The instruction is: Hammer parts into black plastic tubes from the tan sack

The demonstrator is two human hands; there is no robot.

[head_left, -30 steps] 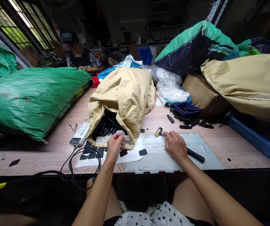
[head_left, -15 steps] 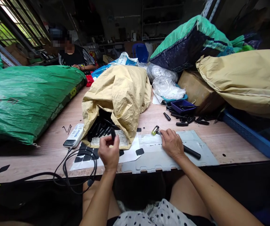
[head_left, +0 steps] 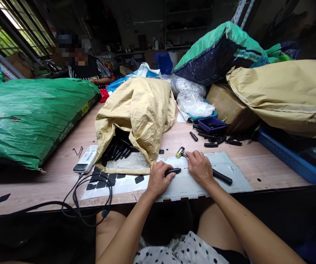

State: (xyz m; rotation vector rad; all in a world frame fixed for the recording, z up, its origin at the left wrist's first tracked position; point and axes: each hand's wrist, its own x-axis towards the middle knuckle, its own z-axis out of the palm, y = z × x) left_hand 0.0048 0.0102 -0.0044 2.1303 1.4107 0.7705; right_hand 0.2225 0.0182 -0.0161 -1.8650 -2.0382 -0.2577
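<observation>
Between the fingers of my left hand [head_left: 159, 179] lies a black handle-shaped piece [head_left: 176, 170], held level just over or on the grey mat [head_left: 229, 168]. My right hand [head_left: 200, 168] is wrapped round a hammer; its metal head [head_left: 180, 151] with a yellowish face points up-left, and its black grip [head_left: 222, 177] sticks out to the lower right. Left of my hands, a tan sack [head_left: 138, 106] lies with its mouth toward me, showing many black pieces [head_left: 119, 151] inside. A white sheet [head_left: 130, 184] with black patches lies in front of the sack.
A white power bank [head_left: 85, 159] with a coiled black cable [head_left: 75, 200] sits left of the sack. A green sack [head_left: 36, 117] covers the table's left. Loose black pieces lie round a purple tray [head_left: 212, 124]; a blue basket [head_left: 290, 157] stands right. Another person [head_left: 87, 71] sits across.
My left hand has moved right and down from the sack's mouth to the grey mat, carrying the black piece, which has turned from upright to level. My right hand stays on the hammer.
</observation>
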